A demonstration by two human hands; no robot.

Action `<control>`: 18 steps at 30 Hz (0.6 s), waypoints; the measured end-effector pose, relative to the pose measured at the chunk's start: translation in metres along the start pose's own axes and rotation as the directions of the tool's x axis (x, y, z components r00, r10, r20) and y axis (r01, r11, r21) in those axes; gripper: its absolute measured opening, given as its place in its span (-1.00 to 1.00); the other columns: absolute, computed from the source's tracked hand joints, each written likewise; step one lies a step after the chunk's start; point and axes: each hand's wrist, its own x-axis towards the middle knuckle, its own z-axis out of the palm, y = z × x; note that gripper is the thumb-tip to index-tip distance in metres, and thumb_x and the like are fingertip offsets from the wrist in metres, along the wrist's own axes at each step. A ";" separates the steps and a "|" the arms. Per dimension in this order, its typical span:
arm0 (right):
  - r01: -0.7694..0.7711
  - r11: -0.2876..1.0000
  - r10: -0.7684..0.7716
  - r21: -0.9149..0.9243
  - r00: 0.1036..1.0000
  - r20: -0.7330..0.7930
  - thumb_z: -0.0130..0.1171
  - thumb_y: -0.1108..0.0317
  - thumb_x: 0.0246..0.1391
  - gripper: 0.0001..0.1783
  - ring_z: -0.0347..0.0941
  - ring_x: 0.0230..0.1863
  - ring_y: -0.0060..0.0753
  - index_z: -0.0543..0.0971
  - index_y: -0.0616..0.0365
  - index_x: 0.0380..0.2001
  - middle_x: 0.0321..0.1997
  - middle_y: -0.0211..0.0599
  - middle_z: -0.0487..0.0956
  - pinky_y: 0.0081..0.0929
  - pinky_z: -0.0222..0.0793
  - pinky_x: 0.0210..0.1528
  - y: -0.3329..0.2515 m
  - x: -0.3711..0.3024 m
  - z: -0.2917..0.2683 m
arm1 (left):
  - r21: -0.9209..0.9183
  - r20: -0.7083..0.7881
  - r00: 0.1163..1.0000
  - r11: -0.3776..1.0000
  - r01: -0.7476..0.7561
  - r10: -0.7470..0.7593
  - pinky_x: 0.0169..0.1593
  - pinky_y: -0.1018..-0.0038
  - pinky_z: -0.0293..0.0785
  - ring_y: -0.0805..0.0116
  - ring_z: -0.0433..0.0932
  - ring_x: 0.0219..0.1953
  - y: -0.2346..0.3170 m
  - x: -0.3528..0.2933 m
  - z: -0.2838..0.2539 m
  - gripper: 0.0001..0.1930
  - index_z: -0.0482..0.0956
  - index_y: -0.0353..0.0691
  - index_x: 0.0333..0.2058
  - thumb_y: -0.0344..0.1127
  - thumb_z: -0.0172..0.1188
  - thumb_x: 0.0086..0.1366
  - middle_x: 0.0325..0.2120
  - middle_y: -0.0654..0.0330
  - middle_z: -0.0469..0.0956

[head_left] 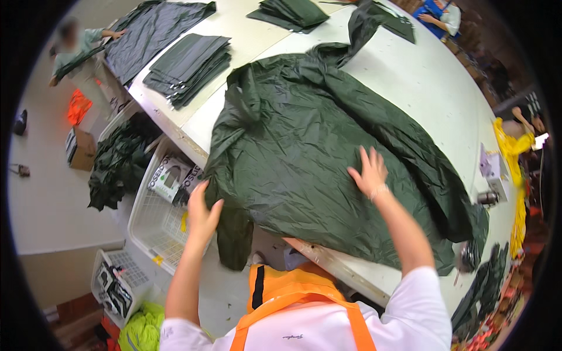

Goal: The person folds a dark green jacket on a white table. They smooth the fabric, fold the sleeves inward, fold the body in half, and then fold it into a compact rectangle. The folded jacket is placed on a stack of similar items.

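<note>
A dark green raincoat [304, 146] lies spread and wrinkled over the white table, with one sleeve [404, 152] running down its right side. Part of it hangs off the front edge at the left. My right hand [370, 172] rests on the middle of the coat, fingers spread. At the coat's left edge is my left hand [204, 213], its fingers apart and the thumb raised; whether it touches the fabric is hard to tell. Neither hand grips anything.
Stacks of folded green garments [190, 67] sit at the far left of the white table [433, 88]. A white plastic basket [143, 216] with packaged items stands left, beside heaped dark fabric [123, 158]. Another person [82, 52] handles dark cloth at the far left; yellow fabric [518, 175] hangs right.
</note>
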 end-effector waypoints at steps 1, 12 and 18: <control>-0.216 0.976 0.219 -0.037 0.966 0.134 0.02 -0.23 0.03 -0.12 -0.14 0.38 0.11 0.05 -0.10 0.33 0.40 -0.09 -0.03 0.24 -0.09 0.24 0.012 -0.025 0.017 | 0.088 0.042 0.998 0.994 -0.058 0.055 0.21 0.23 0.16 -0.05 0.25 0.16 0.015 0.026 0.019 -0.34 0.29 -0.28 0.11 -0.33 0.32 0.01 0.12 -0.10 0.27; -0.408 0.912 0.399 0.031 0.903 0.158 -0.03 -0.17 0.11 -0.15 -0.42 0.47 -0.07 -0.05 -0.13 0.37 0.48 -0.29 -0.25 0.27 -0.47 0.33 0.028 -0.071 0.041 | 0.475 -0.063 0.995 0.875 0.095 -0.074 0.22 0.12 0.11 -0.20 0.17 0.18 -0.075 0.239 0.140 -0.12 0.02 -0.12 0.30 0.23 0.09 0.13 0.15 -0.28 0.19; -0.467 0.884 0.460 0.010 0.875 0.152 0.02 -0.14 0.08 -0.13 -0.40 0.47 -0.09 -0.03 -0.13 0.37 0.48 -0.29 -0.23 0.26 -0.45 0.33 0.021 -0.068 0.040 | 0.685 -0.198 0.951 0.660 0.307 -0.237 0.13 0.10 0.17 0.00 0.26 0.12 -0.109 0.318 0.135 0.03 -0.06 -0.16 0.32 0.34 0.14 0.03 0.06 -0.06 0.31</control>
